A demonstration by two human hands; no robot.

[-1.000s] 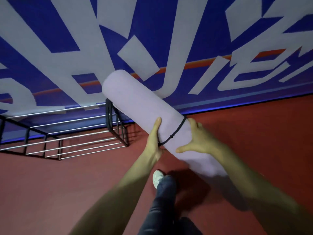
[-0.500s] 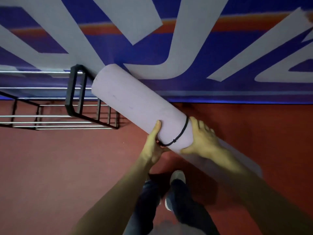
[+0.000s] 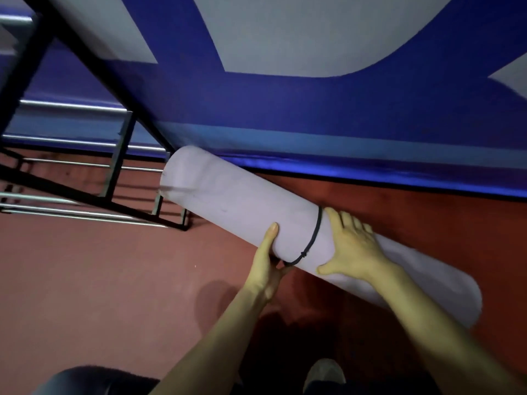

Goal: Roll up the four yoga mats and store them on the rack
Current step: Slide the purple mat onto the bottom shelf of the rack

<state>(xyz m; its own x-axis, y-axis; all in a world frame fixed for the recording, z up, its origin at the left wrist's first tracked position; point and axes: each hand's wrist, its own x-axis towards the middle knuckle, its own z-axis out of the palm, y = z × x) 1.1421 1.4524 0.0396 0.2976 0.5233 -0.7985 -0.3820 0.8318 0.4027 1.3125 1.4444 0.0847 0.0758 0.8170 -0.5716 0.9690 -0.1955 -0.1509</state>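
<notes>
Black metal bars of the rack (image 3: 119, 172) fill the left side, standing on the red floor (image 3: 85, 280) against the blue and grey wall (image 3: 313, 109). Just right of it, the far end of the lilac rolled mat (image 3: 236, 206) points at the rack's end frame; whether they touch I cannot tell. The mat slants down to the right, carried above the floor. The left hand (image 3: 268, 263) grips it from below, thumb up the near side, fingers wrapped underneath. A black cord (image 3: 315, 238) rings the roll between the hands. The right hand (image 3: 350, 252) clasps the top, fingers curved over the far side.
</notes>
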